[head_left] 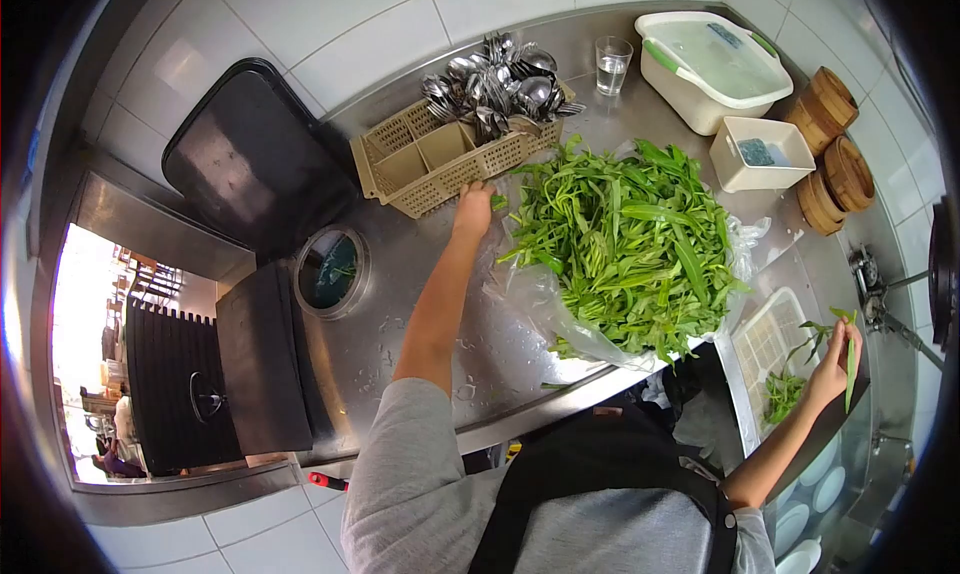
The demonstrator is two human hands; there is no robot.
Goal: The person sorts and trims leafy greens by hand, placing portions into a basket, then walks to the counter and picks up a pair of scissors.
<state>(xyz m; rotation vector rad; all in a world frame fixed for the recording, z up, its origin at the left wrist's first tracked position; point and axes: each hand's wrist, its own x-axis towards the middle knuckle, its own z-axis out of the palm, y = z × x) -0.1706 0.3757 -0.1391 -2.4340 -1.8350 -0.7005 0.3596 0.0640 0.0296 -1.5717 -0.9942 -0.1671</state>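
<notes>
A big heap of water spinach (pixel 625 244) rests on a clear plastic bag (pixel 540 304) on the steel counter. My left hand (pixel 475 211) is closed beside the cutlery basket, with a small green piece of water spinach (pixel 498 203) at its fingertips. Over at the sink, my right hand (pixel 832 366) pinches a sprig of water spinach (pixel 852 372), its leaves hanging on both sides of the fingers. Below that hand, a pale plastic basket (pixel 757 346) in the sink has a small bunch of greens (pixel 782 396) in it.
A tan cutlery basket (pixel 385 169) holds many spoons and forks (pixel 495 84). Behind stand a water glass (pixel 612 66), a lidded white tub (pixel 700 99), a small white container (pixel 745 179) and bamboo steamers (pixel 825 104). A round counter opening (pixel 332 272) and black trays (pixel 250 154) are at left; the faucet (pixel 872 294) is at right.
</notes>
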